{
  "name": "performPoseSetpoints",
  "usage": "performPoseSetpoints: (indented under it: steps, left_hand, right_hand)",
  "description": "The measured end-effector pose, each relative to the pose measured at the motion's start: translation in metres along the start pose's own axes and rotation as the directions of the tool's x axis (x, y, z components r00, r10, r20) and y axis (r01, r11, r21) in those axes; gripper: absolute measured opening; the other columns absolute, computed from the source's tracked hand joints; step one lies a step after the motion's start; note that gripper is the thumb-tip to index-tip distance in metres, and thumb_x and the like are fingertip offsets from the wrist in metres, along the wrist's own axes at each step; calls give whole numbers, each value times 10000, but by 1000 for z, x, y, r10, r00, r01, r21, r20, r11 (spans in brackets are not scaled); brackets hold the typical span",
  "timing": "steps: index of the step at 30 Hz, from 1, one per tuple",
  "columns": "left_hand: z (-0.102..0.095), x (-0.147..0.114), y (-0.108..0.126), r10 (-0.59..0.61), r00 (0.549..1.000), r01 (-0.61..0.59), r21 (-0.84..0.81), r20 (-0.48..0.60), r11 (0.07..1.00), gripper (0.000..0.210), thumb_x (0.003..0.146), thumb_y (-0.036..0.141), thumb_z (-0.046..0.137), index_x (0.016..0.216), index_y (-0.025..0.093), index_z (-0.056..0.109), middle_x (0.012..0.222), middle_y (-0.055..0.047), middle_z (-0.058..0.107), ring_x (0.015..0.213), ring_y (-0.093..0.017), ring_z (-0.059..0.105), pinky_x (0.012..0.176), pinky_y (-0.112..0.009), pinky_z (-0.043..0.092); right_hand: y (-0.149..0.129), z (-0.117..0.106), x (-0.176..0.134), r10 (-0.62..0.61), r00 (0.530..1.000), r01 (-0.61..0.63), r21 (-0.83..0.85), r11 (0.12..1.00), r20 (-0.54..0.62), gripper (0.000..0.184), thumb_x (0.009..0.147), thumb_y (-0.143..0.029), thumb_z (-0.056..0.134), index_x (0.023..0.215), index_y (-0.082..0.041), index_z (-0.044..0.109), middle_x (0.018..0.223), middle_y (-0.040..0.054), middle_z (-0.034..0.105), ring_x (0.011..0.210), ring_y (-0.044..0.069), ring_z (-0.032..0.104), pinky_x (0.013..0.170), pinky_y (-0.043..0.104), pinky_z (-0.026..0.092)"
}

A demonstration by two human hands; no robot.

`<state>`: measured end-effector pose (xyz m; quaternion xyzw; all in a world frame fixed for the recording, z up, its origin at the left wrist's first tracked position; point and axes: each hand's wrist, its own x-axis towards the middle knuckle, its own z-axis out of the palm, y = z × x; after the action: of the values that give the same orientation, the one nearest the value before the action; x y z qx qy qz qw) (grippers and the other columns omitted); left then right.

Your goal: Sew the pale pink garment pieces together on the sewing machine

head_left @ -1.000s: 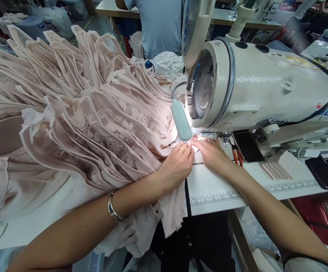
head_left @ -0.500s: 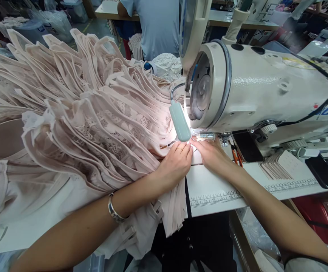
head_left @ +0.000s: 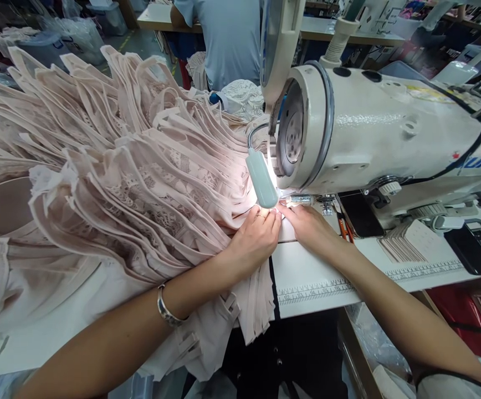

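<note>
Pale pink bras [head_left: 169,194] with lace panels lie in a thick, layered heap, running up to the sewing machine [head_left: 361,127]. My left hand [head_left: 255,235] is closed, its bent fingers pinching the edge of a bra just below the small green lamp [head_left: 262,180]. Close beside it, my right hand [head_left: 310,226] has its fingers together, gripping the same edge from the right. The fingertips of both hands nearly meet. The lamp and the machine head hide the needle and much of the piece being held.
Right of my hands lie orange-handled tweezers [head_left: 342,224], a dark phone [head_left: 361,213] and a stack of pale cards [head_left: 404,242]. A ruler strip [head_left: 315,292] runs along the table's front edge. A person in a blue shirt [head_left: 232,44] sits beyond the heap.
The view has shifted slightly. Both hands keep nearly the same place at the fabric edge. The machine's round end disc shows a different face, with holes now visible.
</note>
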<state>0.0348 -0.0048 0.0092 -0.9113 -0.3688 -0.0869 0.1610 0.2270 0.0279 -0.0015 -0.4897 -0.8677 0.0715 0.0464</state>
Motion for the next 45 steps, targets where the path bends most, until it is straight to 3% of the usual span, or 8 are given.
performPoseSetpoints:
  steps: [3, 6, 13, 20, 28, 36, 42, 45]
  left_hand:
    - [1, -1, -10, 24, 1000, -23, 28, -20, 999, 335, 955, -45, 362, 1028, 74, 667, 932, -106, 703, 840, -207, 646, 825, -352, 468]
    - [10, -4, -28, 15, 998, -18, -53, -60, 998, 270, 967, 0, 426, 909, 121, 661, 861, -72, 695, 803, -200, 631, 774, -332, 466]
    - [20, -8, -41, -1, 984, -35, -196, -177, 980, 236, 1019, 138, 464, 896, 147, 665, 887, -64, 647, 876, -197, 585, 743, -301, 443]
    - [20, -7, -38, -41, 997, 21, -286, -62, 958, 257, 1030, 157, 419, 1165, 174, 637, 946, -85, 612, 883, -209, 546, 708, -306, 405]
    - [23, -4, -40, 142, 979, -185, -361, -143, 914, 345, 1039, 86, 371, 920, 151, 688, 797, -24, 603, 762, -147, 548, 709, -268, 440]
    - [17, -6, -31, 123, 981, -156, -239, -148, 958, 325, 1026, 62, 389, 861, 118, 664, 792, -55, 605, 791, -171, 558, 722, -290, 451]
    - [17, -9, -32, 105, 983, -146, -300, -150, 943, 328, 1017, 67, 395, 822, 124, 652, 796, -57, 616, 790, -173, 565, 704, -284, 454]
    - [17, -11, -36, 51, 990, -97, -377, -130, 921, 255, 1020, 136, 432, 889, 137, 651, 989, -95, 667, 923, -203, 603, 787, -320, 485]
  right_hand:
    - [-2, 2, -4, 0, 997, -6, -83, 997, -75, 418, 881, -51, 382, 1146, -194, 672, 1047, 125, 708, 842, 260, 648, 749, 389, 490]
    - [0, 5, -9, -102, 976, 93, -52, 994, -194, 422, 880, -43, 382, 1112, -199, 698, 1017, 97, 716, 878, 243, 642, 791, 387, 507]
    - [3, 9, -16, -176, 934, 200, 47, 979, -311, 483, 858, 8, 404, 1137, -233, 715, 1059, 63, 714, 961, 216, 646, 817, 360, 543]
    - [4, 10, -17, -120, 889, 196, 130, 972, -441, 428, 890, -11, 395, 1088, -221, 712, 1057, 43, 748, 986, 200, 678, 866, 352, 544]
    - [0, 4, -19, -111, 918, 197, 195, 961, -381, 399, 906, -51, 390, 976, -242, 733, 949, 26, 755, 916, 182, 684, 841, 336, 545]
    - [0, 6, -19, -114, 917, 199, 192, 961, -383, 399, 897, -51, 403, 974, -234, 749, 939, 32, 753, 904, 176, 675, 839, 339, 548]
    - [-2, -1, -19, -220, 890, 306, 165, 938, -399, 362, 887, -70, 451, 968, -231, 765, 905, 32, 738, 880, 180, 640, 786, 332, 534]
    - [-2, -4, -20, -263, 905, 326, 148, 934, -335, 378, 888, -58, 462, 980, -248, 775, 908, 34, 723, 900, 186, 623, 765, 330, 531]
